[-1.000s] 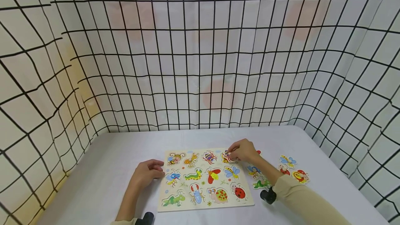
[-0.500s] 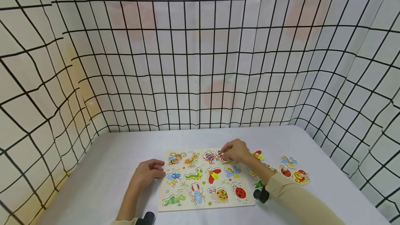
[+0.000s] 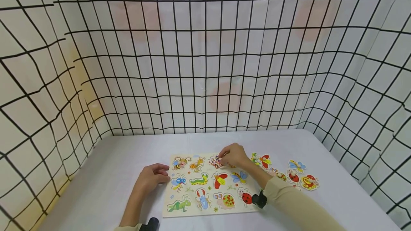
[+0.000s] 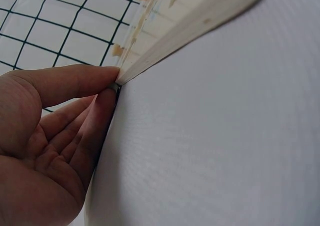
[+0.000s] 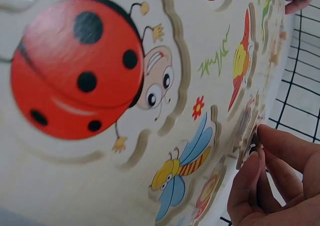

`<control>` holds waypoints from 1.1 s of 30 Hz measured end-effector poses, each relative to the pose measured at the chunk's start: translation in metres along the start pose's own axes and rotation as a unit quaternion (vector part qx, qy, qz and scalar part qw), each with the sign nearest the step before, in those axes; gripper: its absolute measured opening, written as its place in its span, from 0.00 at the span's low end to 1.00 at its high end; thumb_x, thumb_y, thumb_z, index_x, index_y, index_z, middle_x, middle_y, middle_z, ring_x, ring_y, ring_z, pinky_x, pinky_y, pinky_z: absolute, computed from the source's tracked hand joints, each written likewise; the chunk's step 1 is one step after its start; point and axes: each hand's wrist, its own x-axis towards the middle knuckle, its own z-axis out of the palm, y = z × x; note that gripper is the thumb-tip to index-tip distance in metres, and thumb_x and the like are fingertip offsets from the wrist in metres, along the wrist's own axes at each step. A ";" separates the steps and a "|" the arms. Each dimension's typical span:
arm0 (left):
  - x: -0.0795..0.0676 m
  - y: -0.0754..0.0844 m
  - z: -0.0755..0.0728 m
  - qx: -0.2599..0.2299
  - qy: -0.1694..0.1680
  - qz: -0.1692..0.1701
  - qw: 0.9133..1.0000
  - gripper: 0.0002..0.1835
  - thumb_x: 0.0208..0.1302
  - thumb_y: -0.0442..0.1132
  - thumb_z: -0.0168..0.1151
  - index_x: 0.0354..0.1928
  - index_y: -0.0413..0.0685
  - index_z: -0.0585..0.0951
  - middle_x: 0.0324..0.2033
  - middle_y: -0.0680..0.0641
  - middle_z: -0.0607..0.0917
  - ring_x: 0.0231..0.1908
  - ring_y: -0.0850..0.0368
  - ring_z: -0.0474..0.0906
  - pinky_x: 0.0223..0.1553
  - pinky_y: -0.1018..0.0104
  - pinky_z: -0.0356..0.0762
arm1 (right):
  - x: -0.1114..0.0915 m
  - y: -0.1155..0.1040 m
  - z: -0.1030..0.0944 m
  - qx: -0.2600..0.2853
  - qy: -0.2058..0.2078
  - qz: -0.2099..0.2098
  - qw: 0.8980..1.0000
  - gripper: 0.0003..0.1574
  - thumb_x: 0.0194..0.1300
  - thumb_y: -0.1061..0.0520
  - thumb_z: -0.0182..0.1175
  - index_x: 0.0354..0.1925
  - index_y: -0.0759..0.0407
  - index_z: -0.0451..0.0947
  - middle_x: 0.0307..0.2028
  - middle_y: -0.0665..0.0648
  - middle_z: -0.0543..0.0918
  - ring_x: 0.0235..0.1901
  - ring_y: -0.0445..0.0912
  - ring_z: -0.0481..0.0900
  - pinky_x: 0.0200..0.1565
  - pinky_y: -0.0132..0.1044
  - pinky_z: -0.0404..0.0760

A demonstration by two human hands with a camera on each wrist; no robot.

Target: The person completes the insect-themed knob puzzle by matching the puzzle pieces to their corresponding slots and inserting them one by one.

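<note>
1. Head view: the right hand (image 3: 233, 155) is pinching the spider piece (image 5: 246, 138) between its thumb and fingers. The piece is sitting at the spider slot, 3rd in the top row of the wooden bug puzzle board (image 3: 192, 213); whether it is lying flat, I cannot tell.
2. The left hand (image 3: 151, 177) is resting its loose, slightly spread fingertips against the board's left edge.
3. Just right of the board, a red-winged bug piece (image 3: 265, 161) is lying. Farther right, 3 pieces are lying near each other: a ladybug piece (image 3: 293, 176), a blue-winged bug piece (image 3: 297, 165) and a red-and-yellow bug piece (image 3: 309, 181).
4. White cloth (image 3: 90, 188) is covering the table.
</note>
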 end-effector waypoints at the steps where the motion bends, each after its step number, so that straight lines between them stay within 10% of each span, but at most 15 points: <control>1: 0.001 0.000 0.000 0.000 0.000 -0.001 1.000 0.20 0.54 0.33 0.75 0.50 0.43 0.85 0.32 0.49 0.85 0.32 0.55 0.77 0.34 0.66 0.76 | 0.000 -0.001 0.001 0.001 0.000 0.000 1.000 0.05 0.50 0.64 0.73 0.30 0.58 0.89 0.24 0.51 0.86 0.22 0.43 0.75 0.24 0.34 0.72; 33: 0.000 -0.001 -0.002 -0.003 0.000 -0.005 1.000 0.19 0.53 0.32 0.75 0.50 0.43 0.85 0.32 0.49 0.85 0.32 0.54 0.77 0.34 0.65 0.76 | 0.005 -0.010 0.017 -0.011 0.005 0.016 1.000 0.05 0.50 0.64 0.74 0.30 0.57 0.89 0.25 0.51 0.86 0.24 0.44 0.77 0.25 0.34 0.74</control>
